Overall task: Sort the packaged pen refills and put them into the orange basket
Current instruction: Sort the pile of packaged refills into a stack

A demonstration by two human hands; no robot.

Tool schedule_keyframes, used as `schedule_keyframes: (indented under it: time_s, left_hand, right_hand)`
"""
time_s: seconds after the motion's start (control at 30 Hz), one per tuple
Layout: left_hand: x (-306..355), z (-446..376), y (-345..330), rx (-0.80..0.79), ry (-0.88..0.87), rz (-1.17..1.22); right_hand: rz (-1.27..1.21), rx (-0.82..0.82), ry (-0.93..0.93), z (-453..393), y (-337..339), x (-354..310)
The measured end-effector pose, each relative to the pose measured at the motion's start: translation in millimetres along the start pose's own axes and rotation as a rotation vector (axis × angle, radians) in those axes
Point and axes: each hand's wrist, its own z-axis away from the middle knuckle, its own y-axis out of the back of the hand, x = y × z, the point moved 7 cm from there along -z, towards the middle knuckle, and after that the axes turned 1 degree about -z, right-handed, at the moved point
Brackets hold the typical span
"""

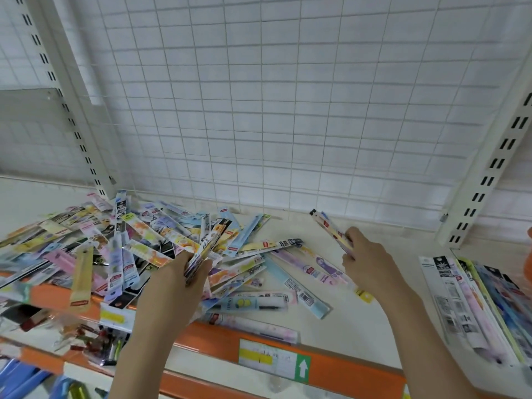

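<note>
Head camera looks down on a cream shelf (345, 321) with an orange front edge, backed by a white wire grid (288, 110). Your left hand (184, 272) grips a fanned bunch of packaged pen refills (201, 246), fingers curled round their lower ends, right over the near side of the big loose pile (115, 243). That pile covers the left half of the shelf, the packs lying crossed at every angle, and some hang over the orange edge.

Your right hand (365, 263) holds a thinner stack of packs (331, 228), thumb and fingers pinching its near end, so the stack juts up and away towards the grid. It hangs above bare shelf, apart from the pile.

At the far right, a sorted batch of packs (475, 306) lies side by side, lengthwise, in a pale tray-like holder (449, 341) whose outline you cannot make out fully. An orange sliver (529, 254) shows at the right frame edge; you cannot tell whether it is the basket. A price label with a green arrow (273, 361) sits on the orange edge.
</note>
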Motion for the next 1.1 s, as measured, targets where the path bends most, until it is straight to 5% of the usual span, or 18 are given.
schedule_keyframes:
  time_s: [0.3,0.57,1.1]
  left_hand:
    - [-9.0,-8.3,-8.5,-0.031,0.018,-0.011]
    - [2.4,-10.7,-16.2,-0.041,-0.006,0.016]
    - [10.7,-16.3,-37.4,-0.079,-0.013,-0.050]
  right_hand:
    - [-0.004,0.064,-0.120,-12.6,0.6,6.8]
    - [0.098,-0.149,-0.146,-10.1,-33.5,2.1]
    - [0.070,0.147,-0.098,-4.5,15.9,18.0]
